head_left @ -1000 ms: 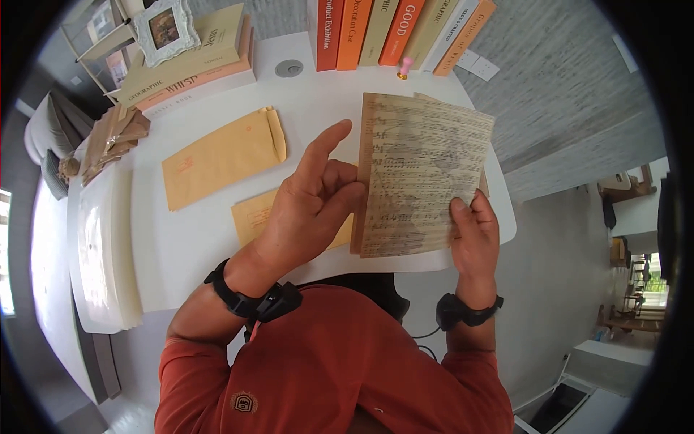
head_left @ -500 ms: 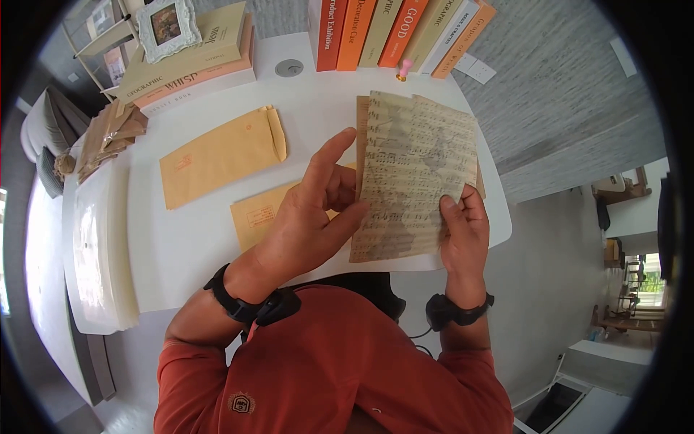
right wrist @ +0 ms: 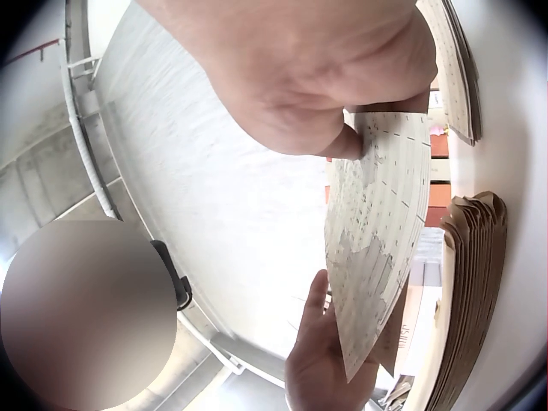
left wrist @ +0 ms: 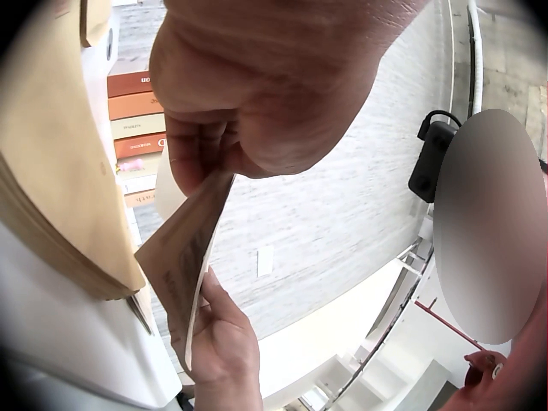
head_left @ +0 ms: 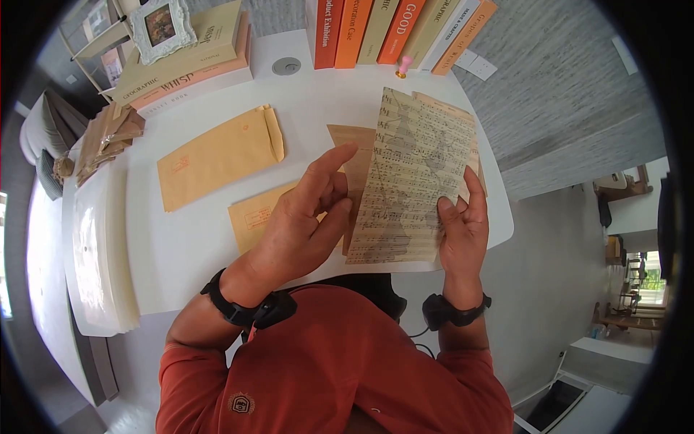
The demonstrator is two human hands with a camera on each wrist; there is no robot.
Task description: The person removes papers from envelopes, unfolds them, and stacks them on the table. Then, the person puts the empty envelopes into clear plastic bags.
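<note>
My right hand (head_left: 463, 235) holds a printed sheet-music paper (head_left: 405, 181) at its right edge, thumb on the front face. In the right wrist view the sheet-music paper (right wrist: 377, 197) bows into a curve. Left of it, my left hand (head_left: 300, 220) pinches a plain brown paper (head_left: 356, 148) between thumb and curled fingers, index finger stretched out. This brown paper (left wrist: 184, 248) hangs from the left fingertips in the left wrist view, and the sheet music partly covers it from above. Another printed sheet (head_left: 452, 108) shows behind the right edge of the sheet music.
Yellow-brown envelopes (head_left: 224, 155) lie on the white table (head_left: 173, 253), with another envelope (head_left: 249, 217) by the left forearm. Upright books (head_left: 390, 32) and a pink-handled stamp (head_left: 404, 66) stand at the back. A clear plastic stack (head_left: 105, 246) sits at the left edge.
The sheet music and the brown paper behind it have spread apart; more of the brown paper shows at left. The right hand has shifted slightly left, its index finger now more raised.
</note>
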